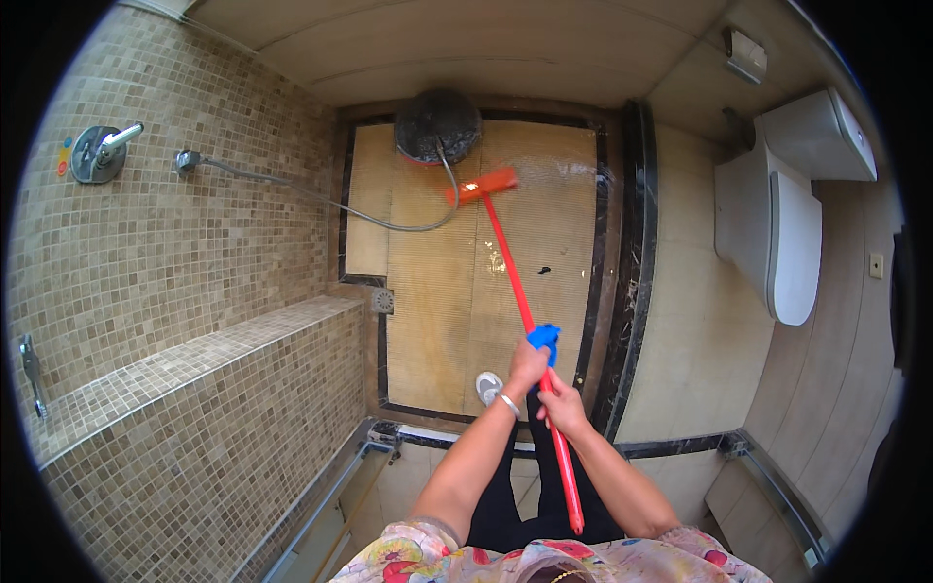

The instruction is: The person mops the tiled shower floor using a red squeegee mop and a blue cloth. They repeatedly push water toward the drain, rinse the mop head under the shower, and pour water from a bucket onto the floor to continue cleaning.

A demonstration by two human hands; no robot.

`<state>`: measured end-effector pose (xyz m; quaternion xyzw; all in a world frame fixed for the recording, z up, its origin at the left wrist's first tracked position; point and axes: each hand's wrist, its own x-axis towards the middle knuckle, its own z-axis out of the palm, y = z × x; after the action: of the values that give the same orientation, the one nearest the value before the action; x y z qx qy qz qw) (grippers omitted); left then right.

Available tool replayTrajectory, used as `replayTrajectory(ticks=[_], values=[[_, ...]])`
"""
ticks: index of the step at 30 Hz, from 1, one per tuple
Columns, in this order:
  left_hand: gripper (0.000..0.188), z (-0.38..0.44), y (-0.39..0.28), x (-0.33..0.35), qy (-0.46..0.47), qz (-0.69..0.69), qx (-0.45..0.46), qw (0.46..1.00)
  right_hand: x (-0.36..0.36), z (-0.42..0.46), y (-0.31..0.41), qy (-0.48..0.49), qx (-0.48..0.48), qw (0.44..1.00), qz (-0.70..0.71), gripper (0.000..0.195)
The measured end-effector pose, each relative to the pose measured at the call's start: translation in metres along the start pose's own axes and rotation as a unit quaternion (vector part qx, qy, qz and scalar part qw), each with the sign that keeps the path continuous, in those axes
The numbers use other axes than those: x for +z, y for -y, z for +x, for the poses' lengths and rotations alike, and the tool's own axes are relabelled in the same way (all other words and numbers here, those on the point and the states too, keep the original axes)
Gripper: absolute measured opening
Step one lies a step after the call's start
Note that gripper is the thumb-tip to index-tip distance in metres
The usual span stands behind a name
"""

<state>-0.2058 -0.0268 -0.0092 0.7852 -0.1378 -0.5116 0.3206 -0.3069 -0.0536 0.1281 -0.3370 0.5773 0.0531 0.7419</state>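
My left hand (pixel 528 366) grips the red pole (pixel 508 262) of a long-handled floor brush or squeegee. A crumpled blue cloth or glove (pixel 544 339) sits against the pole at that hand. Closer to my body, my right hand (pixel 564 405) is closed around the same pole. The tool's wide orange-red head (pixel 482 185) rests on the ribbed tan shower floor (pixel 430 328), slightly blurred. Just beyond the head stands a dark round basin (pixel 437 109). A metal shower hose (pixel 350 210) runs from the wall into it; the hose's end is hard to make out.
Left are a mosaic-tiled wall (pixel 240 109) with a mixer tap (pixel 100 154) and a tiled ledge (pixel 219 357). A floor drain (pixel 383 300) lies beside the ledge. A black stone curb (pixel 633 291) separates the shower from the toilet (pixel 793 248). A small dark scrap (pixel 544 270) lies on the floor.
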Motion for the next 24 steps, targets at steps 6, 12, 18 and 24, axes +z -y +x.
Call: replayTrajectory(ticks=[6, 12, 18, 24], values=[[0.033, -0.086, -0.079, 0.042, 0.185, 0.016, -0.048, 0.981, -0.045, -0.082, -0.004, -0.095, 0.011, 0.995, 0.005, 0.061], [0.031, -0.083, -0.1, 0.04, 0.151, -0.023, 0.036, 0.988, -0.041, -0.093, 0.017, -0.122, -0.072, 0.988, 0.059, 0.047], [0.026, -0.008, -0.117, -0.013, 0.095, -0.05, 0.015, 0.994, -0.024, -0.004, 0.058, -0.11, -0.056, 0.988, 0.094, 0.072], [0.031, 0.017, -0.176, -0.065, 0.059, -0.037, 0.0, 0.998, 0.01, 0.081, 0.147, -0.001, -0.088, 0.986, 0.143, 0.075]])
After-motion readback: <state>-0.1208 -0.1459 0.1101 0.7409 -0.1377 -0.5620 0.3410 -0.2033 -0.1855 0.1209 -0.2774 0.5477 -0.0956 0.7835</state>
